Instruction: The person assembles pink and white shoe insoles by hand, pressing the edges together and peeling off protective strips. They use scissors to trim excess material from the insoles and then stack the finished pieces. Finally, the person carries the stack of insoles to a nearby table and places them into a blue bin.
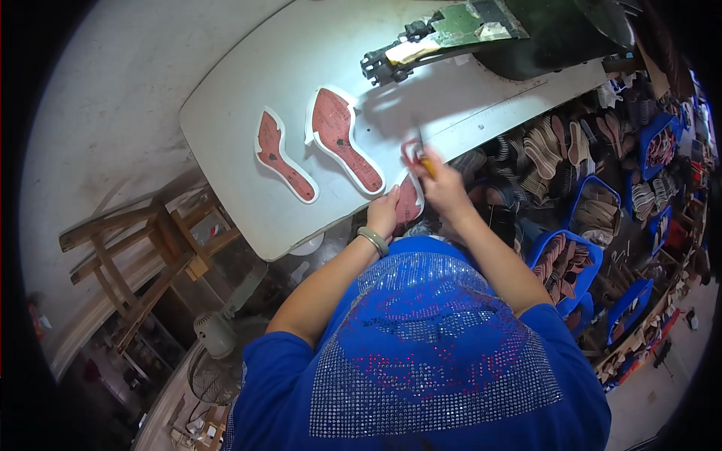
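Note:
My left hand (382, 216) is closed on the edge of a red shoe insole (408, 200) with a white rim, held at the table's near edge. My right hand (444, 188) is closed around a yellow-handled tool (429, 165) just above that insole; the tool's working end is blurred. Beside the tool is a red loop-shaped thing (411, 152), too smeared to name. Left of my hands, a larger red insole with a white rim (343, 139) and a smaller one (283, 155) lie flat on the white table (226, 150).
A worn dark green sewing machine (481, 34) reaches over the table's far right. To the right, blue baskets (594, 263) and piles hold many shoe parts (541, 150). At the left stand a wooden stool (135, 248) and a fan (214, 334).

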`<state>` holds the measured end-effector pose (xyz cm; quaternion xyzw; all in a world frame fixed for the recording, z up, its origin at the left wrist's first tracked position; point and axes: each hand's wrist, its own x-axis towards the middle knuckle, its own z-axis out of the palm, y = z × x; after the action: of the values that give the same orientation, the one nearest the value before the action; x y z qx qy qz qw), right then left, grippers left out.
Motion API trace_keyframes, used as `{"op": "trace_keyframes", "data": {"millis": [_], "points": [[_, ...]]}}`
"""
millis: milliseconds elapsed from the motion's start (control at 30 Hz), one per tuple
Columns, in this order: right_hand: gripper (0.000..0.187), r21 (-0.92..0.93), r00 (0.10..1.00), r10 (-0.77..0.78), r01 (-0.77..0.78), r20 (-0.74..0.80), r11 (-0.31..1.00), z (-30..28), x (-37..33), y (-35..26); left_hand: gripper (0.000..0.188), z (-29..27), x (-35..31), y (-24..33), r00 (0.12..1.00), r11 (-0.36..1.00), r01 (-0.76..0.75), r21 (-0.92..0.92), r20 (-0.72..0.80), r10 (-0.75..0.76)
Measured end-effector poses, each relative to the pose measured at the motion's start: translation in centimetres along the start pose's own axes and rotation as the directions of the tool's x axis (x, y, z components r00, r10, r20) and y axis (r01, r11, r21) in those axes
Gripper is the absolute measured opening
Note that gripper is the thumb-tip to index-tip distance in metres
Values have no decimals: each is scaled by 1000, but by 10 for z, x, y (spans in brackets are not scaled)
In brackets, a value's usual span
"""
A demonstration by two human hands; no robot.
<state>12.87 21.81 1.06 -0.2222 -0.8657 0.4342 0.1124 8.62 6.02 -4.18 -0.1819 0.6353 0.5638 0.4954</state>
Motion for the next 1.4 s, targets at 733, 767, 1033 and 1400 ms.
{"op": "trace_keyframes", "data": {"millis": [733, 767, 1033, 1400], "points": [[50, 960, 964, -21, -265, 264, -94, -131, 8, -79, 39, 3, -81, 118, 822, 937, -310, -164, 450, 350], [53, 955, 953, 76, -286, 292, -80, -133, 3, -83, 39, 6, -91, 127, 814, 934, -283, -219, 459, 355], [72, 690, 923, -87, -216, 376, 691, -145, 15, -109, 36, 3, -132, 156, 822, 862, -377, -339, 308, 480], [82, 114, 736, -505, 513, 452, 851, -149, 71, -162, 26, -75, -206, 205, 845, 860, -509, 38, 214, 491]]}}
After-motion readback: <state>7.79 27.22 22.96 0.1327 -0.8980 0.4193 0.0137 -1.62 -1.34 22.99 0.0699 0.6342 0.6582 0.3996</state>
